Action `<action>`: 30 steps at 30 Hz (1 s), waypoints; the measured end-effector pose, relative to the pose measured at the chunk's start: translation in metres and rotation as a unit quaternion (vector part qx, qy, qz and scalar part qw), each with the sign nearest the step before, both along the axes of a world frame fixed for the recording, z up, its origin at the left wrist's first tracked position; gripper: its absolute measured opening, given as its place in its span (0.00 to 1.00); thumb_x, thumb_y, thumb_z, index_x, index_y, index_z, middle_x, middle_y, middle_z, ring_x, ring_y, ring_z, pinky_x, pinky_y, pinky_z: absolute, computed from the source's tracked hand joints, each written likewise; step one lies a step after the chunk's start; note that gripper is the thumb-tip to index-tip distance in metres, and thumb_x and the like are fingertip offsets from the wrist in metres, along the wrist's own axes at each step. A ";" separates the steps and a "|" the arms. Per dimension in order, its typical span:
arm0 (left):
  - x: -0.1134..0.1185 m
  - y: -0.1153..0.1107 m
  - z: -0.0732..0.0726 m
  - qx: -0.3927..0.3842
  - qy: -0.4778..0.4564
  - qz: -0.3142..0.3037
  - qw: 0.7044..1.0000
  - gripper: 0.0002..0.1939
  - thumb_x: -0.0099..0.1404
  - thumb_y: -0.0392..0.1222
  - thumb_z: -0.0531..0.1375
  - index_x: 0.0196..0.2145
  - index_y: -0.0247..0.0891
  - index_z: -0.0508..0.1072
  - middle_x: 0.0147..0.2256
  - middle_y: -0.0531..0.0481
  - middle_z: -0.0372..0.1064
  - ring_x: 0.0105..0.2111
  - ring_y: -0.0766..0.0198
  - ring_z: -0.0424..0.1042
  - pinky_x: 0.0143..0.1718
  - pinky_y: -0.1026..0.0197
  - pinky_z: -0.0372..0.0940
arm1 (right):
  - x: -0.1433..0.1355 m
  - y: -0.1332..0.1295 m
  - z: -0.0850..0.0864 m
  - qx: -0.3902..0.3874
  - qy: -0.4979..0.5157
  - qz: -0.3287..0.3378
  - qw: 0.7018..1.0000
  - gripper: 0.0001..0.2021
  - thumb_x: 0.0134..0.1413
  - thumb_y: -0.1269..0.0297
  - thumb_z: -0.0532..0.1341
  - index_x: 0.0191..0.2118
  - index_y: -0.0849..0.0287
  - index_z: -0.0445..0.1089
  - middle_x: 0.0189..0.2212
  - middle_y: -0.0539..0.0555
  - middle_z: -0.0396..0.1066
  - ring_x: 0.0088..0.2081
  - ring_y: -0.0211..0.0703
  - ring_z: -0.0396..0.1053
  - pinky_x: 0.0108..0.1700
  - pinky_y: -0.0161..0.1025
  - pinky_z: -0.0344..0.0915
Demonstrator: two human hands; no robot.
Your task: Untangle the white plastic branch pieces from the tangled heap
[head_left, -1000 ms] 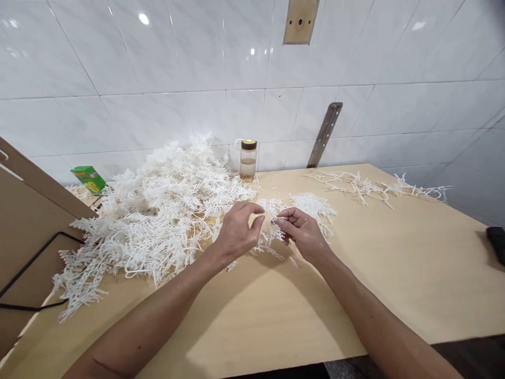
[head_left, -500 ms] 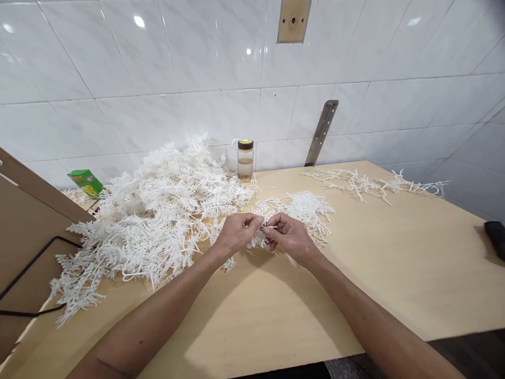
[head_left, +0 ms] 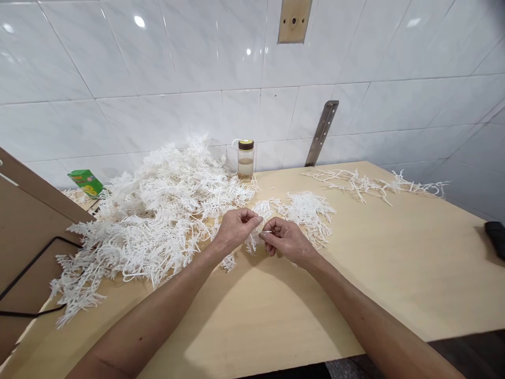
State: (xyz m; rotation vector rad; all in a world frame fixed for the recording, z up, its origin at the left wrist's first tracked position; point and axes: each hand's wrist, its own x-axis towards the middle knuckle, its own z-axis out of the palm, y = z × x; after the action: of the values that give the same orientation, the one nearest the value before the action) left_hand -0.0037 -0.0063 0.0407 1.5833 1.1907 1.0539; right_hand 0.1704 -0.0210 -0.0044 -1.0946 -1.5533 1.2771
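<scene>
Both hands meet over the middle of the table. My left hand is closed, thumb against forefinger, pinching a white plastic sprig whose fine branches hang beneath the fingers. Close beside it, my right hand is also closed in a pinch, with a bit of white plastic showing at its fingertips. The fingers hide much of the sprig. A large heap of white branching plastic sprigs lies to the left. Just beyond my right hand is a smaller pile of short white sprigs.
A lidded bottle of liquid stands by the tiled wall. Bare white stems lie at the back right. A green box and a cardboard panel are at left. A black object sits at the right edge.
My right hand has shifted slightly left and down, and my left hand slightly up. The fingertips are set a little differently around the sprig.
</scene>
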 end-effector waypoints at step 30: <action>0.007 0.004 -0.024 -0.057 -0.108 -0.050 0.991 0.18 0.52 0.52 0.67 0.29 0.34 0.71 0.23 0.55 0.63 0.23 0.71 0.59 0.26 0.65 0.56 | 0.014 0.007 0.002 0.174 -0.088 -0.133 0.972 0.16 0.54 0.48 0.63 0.36 0.57 0.69 0.28 0.52 0.69 0.26 0.40 0.67 0.25 0.36 0.68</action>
State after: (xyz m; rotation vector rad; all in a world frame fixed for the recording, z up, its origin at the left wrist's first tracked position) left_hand 0.0038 -0.0023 0.0169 1.3878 0.9973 1.0444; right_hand 0.1839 -0.0144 -0.0024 -1.1607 -1.6212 0.7114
